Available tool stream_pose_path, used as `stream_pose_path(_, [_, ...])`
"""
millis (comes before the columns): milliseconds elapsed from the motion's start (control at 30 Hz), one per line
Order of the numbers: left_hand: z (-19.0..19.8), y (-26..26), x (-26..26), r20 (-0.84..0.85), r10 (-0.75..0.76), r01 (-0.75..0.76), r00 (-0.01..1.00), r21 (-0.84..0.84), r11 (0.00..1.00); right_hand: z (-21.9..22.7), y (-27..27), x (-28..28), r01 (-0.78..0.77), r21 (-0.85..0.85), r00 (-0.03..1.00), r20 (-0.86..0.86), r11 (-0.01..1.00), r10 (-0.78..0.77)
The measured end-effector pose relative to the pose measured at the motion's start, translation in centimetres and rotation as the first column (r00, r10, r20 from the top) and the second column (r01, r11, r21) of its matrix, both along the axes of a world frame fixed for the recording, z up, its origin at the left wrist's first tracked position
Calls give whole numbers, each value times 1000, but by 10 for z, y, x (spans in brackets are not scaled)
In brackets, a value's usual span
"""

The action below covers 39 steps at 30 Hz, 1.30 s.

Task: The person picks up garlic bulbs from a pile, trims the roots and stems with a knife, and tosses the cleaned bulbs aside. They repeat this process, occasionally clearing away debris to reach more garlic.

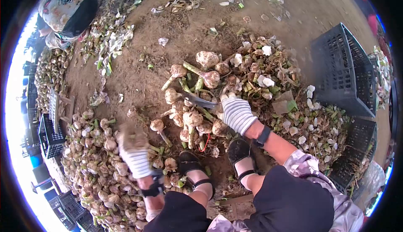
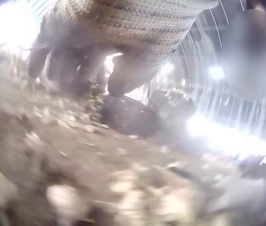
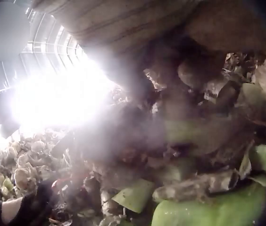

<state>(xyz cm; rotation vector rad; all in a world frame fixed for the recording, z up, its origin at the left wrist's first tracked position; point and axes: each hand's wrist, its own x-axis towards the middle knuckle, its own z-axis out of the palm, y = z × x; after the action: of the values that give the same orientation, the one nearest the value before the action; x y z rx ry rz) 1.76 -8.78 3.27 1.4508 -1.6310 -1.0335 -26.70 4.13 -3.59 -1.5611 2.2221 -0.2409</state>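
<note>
Dark cloth (image 1: 294,200), btm of frame, sits nearest us. R hand (image 1: 237,113) grips the knife (image 1: 202,102), mid-frame; L hand (image 1: 136,158), lower left of ctr, is blurred, so we can't tell if it holds anything; hands apart. Garlic bulbs (image 1: 192,118) lie mid-frame, nr the knife; we'd guess firm, light, papery-skinned, best held round the bulb.

Farm-like produce shed, bare dirt floor (image 1: 130,74), heaped garlic bulbs (image 1: 98,165), plastic crates (image 1: 363,83), ribbed, arching roof (image 2: 212,29)
</note>
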Motion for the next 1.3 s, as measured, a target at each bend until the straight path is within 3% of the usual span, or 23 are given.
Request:
stream_pose_path(33, [14,11,-27,393,-219,301,893,-162,940,1,2,0,-10,-17,1000,18,1000,11])
stream_pose_path(100, [12,29,-64,52,-302,297,952,78,952,6,7,0,-34,-52,998,51,998,37])
stream_pose_path(233, [8,26,-67,17,-307,305,952,75,949,-22,28,0,-105,-213,990,75,971,123])
stream_pose_path(267, [1,22,-58,-156,-198,216,968,114,970,-25,32,0,-93,-296,991,60,951,116])
stream_pose_path(467, [16,26,-43,-93,-77,84,993,81,993,-16,33,-3,236,-476,928,369,847,-51])
stream_pose_path(500, [22,32,-54,-272,-131,186,953,187,965,-13,30,-4,326,-455,898,424,828,-121])
stream_pose_path(567, [2,55,-77,-88,-245,248,965,19,969,-20,37,-14,530,-274,658,730,803,-185])
stream_pose_path(600, [9,61,-95,87,-376,386,922,-241,890,4,38,-20,562,-49,485,828,826,-282])
stream_pose_path(633, [17,66,-112,286,-442,527,850,-451,720,36,39,-25,546,180,297,871,818,-390])
stream_pose_path(700, [16,72,-135,662,-462,797,590,-385,464,53,39,-20,573,233,93,934,786,-344])
stream_pose_path(733, [5,75,-144,730,-464,857,502,-347,381,55,41,-13,586,253,-10,952,770,-305])
stream_pose_path(767, [-2,77,-148,601,-516,791,611,-431,435,58,42,-6,596,275,-113,959,754,-261])
stream_pose_path(800, [-5,72,-145,555,-566,792,610,-411,450,75,43,0,537,422,-370,896,730,-245])
stream_pose_path(833, [-3,67,-141,507,-613,795,606,-388,465,76,46,3,517,436,-457,868,737,-193])
stream_pose_path(900, [12,76,-130,241,-661,700,711,-329,633,95,46,3,558,294,-115,954,776,-278])
stream_pose_path(933, [5,78,-125,165,-678,695,716,-77,715,98,47,5,520,68,294,922,852,-253])
stream_pose_path(967, [-34,84,-110,-232,-600,637,766,144,757,80,53,9,420,-235,679,723,877,-131])
stream_pose_path(1000, [-56,88,-98,-275,-579,626,767,124,770,83,55,11,228,-368,882,470,901,-31])
stream_pose_path(1033, [-58,87,-93,-321,-557,613,766,104,784,86,56,12,0,-434,984,161,901,78])
stream_pose_path(1100, [-49,85,-85,258,-770,793,584,21,609,87,54,22,-110,-197,992,43,974,121])
stream_pose_path(1133, [-69,94,-89,-225,-635,672,739,192,715,87,53,24,-117,-208,992,16,971,123])
stream_pose_path(1200, [-76,97,-83,-18,-687,668,727,251,701,88,51,27,-130,-175,991,0,976,132])
stream_pose_path(1300, [-106,106,-81,-313,-470,556,826,313,770,94,50,32,-153,-105,988,12,983,155])
